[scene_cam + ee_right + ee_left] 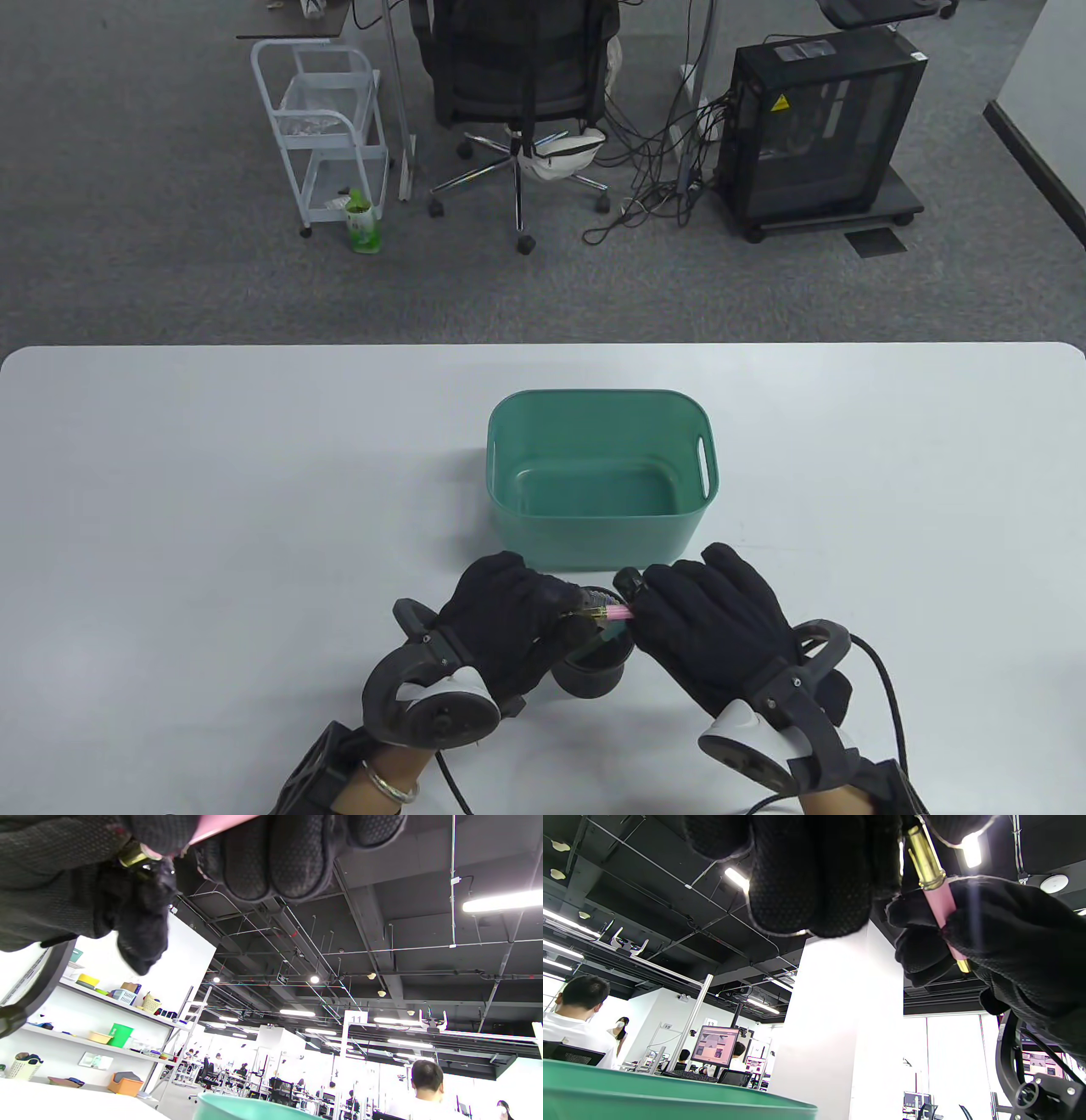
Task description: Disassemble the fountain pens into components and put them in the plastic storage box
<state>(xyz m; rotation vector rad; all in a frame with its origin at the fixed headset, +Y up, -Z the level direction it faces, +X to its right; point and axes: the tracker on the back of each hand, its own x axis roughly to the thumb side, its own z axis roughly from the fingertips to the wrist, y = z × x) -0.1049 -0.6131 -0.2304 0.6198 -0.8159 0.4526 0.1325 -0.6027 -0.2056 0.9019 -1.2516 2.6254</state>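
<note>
Above the black pen cup (pixel 596 666), near side of the green storage box (pixel 594 543): left hand (pixel 501 607) and right hand (pixel 721 624) each grip the pink fountain pen (pixel 612 611). Probably unscrewing; twist along its axis, grips firm.

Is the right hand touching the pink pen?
Touching. The left wrist view shows the right hand with fingers curled around the pink pen.
</note>
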